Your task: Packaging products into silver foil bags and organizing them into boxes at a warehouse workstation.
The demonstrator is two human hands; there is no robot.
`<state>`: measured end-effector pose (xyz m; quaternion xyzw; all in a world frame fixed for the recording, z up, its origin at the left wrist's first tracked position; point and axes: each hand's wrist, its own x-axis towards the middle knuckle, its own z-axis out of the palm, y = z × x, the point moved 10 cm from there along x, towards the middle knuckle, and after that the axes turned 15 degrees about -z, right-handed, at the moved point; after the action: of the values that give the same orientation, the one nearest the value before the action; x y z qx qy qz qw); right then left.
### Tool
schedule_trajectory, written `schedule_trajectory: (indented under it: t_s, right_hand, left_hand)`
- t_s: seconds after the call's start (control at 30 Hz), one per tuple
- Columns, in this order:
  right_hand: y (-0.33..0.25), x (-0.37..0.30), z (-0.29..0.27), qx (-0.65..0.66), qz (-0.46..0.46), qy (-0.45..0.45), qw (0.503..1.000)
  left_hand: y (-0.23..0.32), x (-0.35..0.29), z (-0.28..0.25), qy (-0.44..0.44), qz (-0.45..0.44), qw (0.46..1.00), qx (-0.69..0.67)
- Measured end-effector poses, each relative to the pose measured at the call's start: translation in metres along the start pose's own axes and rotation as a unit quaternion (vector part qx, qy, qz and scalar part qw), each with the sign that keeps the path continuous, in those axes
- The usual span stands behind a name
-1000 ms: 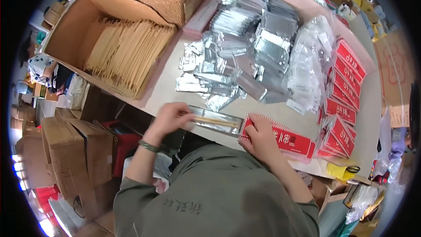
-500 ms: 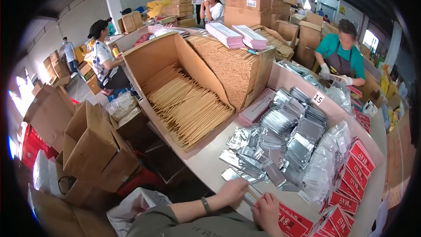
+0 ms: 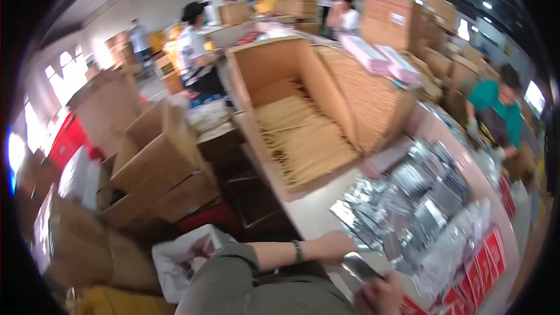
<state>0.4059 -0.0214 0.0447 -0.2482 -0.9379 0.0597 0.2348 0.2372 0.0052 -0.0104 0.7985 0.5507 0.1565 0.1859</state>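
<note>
My left hand (image 3: 343,246) is above the near edge of the table, beside a pile of silver foil packets (image 3: 409,201). Motion smears its fingers, so their grip does not show. Lower and to the right, my right hand (image 3: 382,295) is closed on one end of a silver packet (image 3: 360,267). That packet slants up toward the left hand; whether the two touch is unclear. Red printed cards (image 3: 477,274) lie right of the right hand, next to clear plastic sleeves (image 3: 452,251).
An open carton of thin wooden sticks (image 3: 306,140) stands beyond my hands, with more sticks (image 3: 370,96) stacked beside it. Empty-looking cartons (image 3: 157,160) and a white bag (image 3: 184,256) are at left. A co-worker in green (image 3: 496,108) works at far right.
The view has swung left, shifting the scene to the right, and is blurred. My hands have parted slightly; a silver packet now shows in the right hand, where a thin stick showed between them.
</note>
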Motion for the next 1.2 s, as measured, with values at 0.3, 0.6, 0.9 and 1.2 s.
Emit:
schedule_trajectory:
  t_s: [0.3, 0.6, 0.9, 1.2]
  right_hand:
    - [0.038, -0.088, 0.002, 0.093, 0.086, -0.165, 0.978]
    - [0.016, -0.013, 0.002, 0.029, 0.232, -0.012, 0.972]
    - [0.037, -0.031, 0.050, 0.062, 0.366, -0.137, 0.918]
    - [0.029, -0.025, 0.050, 0.103, 0.369, -0.073, 0.921]
  left_hand:
    - [0.090, -0.017, 0.066, -0.189, -0.019, 0.899, -0.394]
    - [-0.003, -0.024, 0.018, -0.148, -0.324, 0.921, -0.160]
    - [-0.005, -0.028, -0.005, 0.003, -0.203, 0.977, -0.063]
    - [0.008, -0.029, -0.017, -0.096, -0.067, 0.993, 0.030]
